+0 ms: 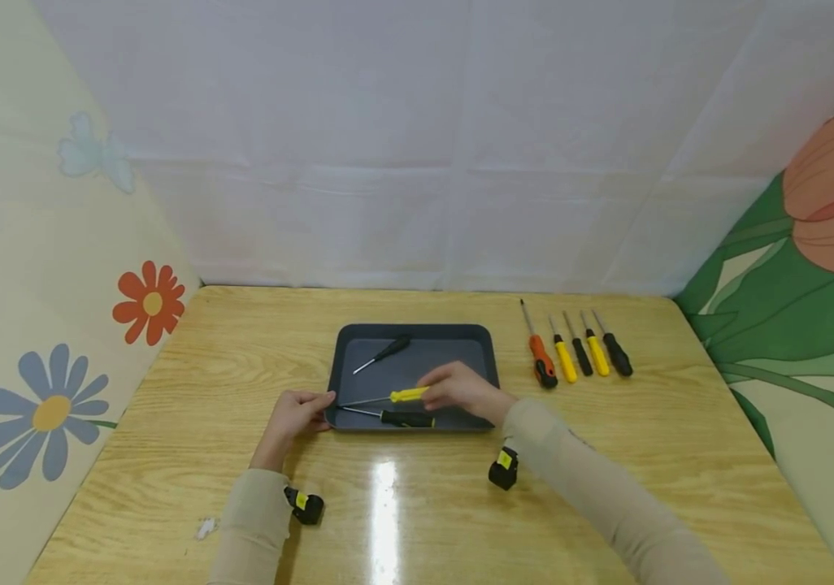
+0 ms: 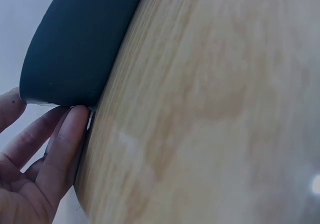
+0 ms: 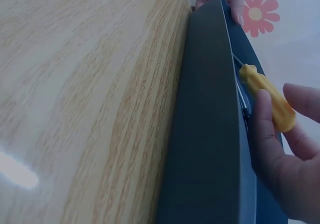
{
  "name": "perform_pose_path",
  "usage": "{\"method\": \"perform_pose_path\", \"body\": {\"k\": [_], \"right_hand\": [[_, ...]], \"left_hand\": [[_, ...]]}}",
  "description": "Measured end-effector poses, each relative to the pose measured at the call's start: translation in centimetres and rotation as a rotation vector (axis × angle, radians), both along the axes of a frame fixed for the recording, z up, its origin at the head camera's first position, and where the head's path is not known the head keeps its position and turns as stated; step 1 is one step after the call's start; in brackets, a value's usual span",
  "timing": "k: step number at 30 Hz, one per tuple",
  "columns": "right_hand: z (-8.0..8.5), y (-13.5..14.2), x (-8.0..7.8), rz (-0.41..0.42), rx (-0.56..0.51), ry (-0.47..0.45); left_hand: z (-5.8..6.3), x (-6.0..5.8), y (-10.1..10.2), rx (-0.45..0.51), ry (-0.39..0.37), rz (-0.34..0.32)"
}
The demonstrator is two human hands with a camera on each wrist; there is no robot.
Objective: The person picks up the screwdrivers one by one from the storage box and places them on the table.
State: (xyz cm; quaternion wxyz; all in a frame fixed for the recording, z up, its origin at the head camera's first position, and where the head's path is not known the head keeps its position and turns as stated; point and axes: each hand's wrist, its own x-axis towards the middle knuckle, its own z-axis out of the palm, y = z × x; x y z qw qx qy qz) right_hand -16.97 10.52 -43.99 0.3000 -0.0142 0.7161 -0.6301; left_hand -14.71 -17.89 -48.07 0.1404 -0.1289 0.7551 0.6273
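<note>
A dark grey tray [image 1: 417, 329] lies on the wooden table. My left hand [image 1: 294, 418] pinches its near left corner, thumb over the rim and fingers outside, as the left wrist view shows. In the tray, my right hand [image 1: 461, 388] holds a yellow-handled screwdriver [image 1: 406, 395] by its handle, with the shaft pointing left towards the left hand. Just nearer than it lies a black screwdriver [image 1: 406, 419] with yellow marks, its shaft also to the left. A smaller black screwdriver [image 1: 392, 348] rests slantwise at the back of the tray.
Right of the tray lies a row of several screwdrivers: an orange and black one [image 1: 543, 361], yellow ones [image 1: 566, 363] and black ones [image 1: 618, 355]. A white cloth [image 1: 388, 203] hangs behind the table. A small white mark [image 1: 206, 528] is at the table's front left.
</note>
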Motion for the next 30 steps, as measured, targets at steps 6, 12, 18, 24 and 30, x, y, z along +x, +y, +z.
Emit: {"method": "perform_pose_path", "body": {"k": [6, 12, 18, 24, 30], "right_hand": [[-0.09, -0.64, -0.05, -0.015, -0.004, -0.007], [0.02, -0.92, -0.05, -0.022, -0.004, -0.015], [-0.34, -1.04, -0.14, -0.045, -0.012, -0.016], [-0.35, -1.0, -0.08, -0.067, -0.027, -0.031], [-0.05, -0.66, 0.12, -0.065, -0.037, -0.031]], "left_hand": [[-0.07, 0.05, 0.03, -0.003, -0.002, 0.009], [0.03, -0.06, 0.03, -0.009, -0.012, -0.001], [0.1, -0.06, -0.04, -0.01, -0.016, -0.011], [0.1, -0.15, 0.01, -0.019, -0.015, -0.005], [0.07, -0.16, 0.02, -0.011, -0.014, -0.004]]}}
